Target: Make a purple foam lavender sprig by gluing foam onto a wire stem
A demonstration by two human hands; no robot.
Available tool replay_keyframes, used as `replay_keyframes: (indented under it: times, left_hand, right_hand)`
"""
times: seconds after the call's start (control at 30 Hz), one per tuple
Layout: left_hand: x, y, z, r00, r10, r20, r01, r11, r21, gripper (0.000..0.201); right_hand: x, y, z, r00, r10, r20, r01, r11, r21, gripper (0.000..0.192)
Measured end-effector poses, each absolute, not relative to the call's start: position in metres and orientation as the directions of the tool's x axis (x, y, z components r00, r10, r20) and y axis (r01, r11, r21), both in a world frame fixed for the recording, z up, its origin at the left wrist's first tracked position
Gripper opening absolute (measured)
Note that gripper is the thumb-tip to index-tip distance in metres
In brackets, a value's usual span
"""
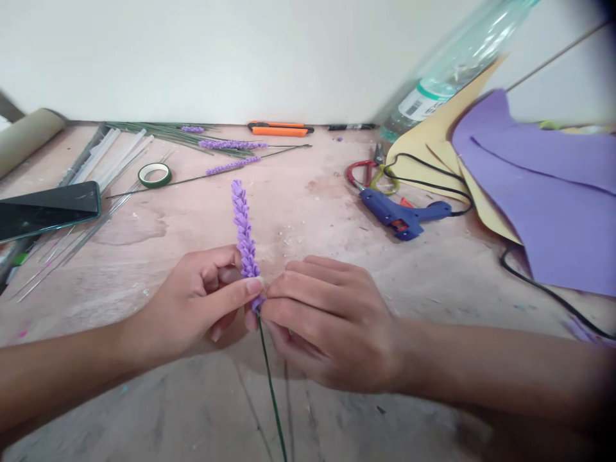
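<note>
Purple foam, wound in a tight spiral, forms the lavender spike [243, 231] that a person pinches at its base above a pale wooden worktop [312, 205]. The left hand [202, 301] closes thumb and forefinger on the lowest foam turns, while the right hand [327, 321] meets it from the other side, fingertips narrowed on the same spot where foam gives way to the green wire stem [270, 385]. The spike rises up and away from the grip; the stem trails down from it toward the person.

Judging from the hold, the step in hand is seating the last turn of foam against the wire. It looks best done with firm, even pressure from both sides, the stem kept straight and the final wrap snug under the one above, so that no gap shows.

Beyond the grip and to its right lies a blue glue gun [402, 215], its black cord running off across the purple foam sheets [553, 199], with scissors [370, 176] just behind it. Beyond the grip to the left rest finished lavender stems [231, 154], a roll of green tape [154, 174] and a dark phone [48, 208].
</note>
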State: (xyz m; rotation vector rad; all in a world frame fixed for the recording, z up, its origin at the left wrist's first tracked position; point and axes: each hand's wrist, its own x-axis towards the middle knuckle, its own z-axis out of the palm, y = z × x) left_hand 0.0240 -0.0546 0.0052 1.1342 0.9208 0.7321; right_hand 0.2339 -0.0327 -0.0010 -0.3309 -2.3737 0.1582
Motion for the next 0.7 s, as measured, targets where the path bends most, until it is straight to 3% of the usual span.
replay_keyframes:
  times: [0.33, 0.57, 0.7]
  left_hand:
    - [0.026, -0.052, 0.002, 0.456, 0.843, -0.285, -0.042, 0.34, 0.939, 0.031]
    - [0.023, -0.053, 0.003, 0.438, 0.852, -0.286, -0.057, 0.343, 0.937, 0.026]
    - [0.023, -0.054, 0.0, 0.433, 0.854, -0.288, -0.062, 0.346, 0.936, 0.025]
  right_hand:
    - [0.24, -0.03, -0.009, -0.714, 0.288, 0.638, 0.019, 0.919, -0.394, 0.015]
    - [0.238, -0.032, -0.012, -0.677, 0.256, 0.69, -0.059, 0.916, -0.397, 0.01]
    - [0.244, -0.04, -0.001, -0.665, 0.316, 0.677, -0.008, 0.903, -0.429, 0.01]
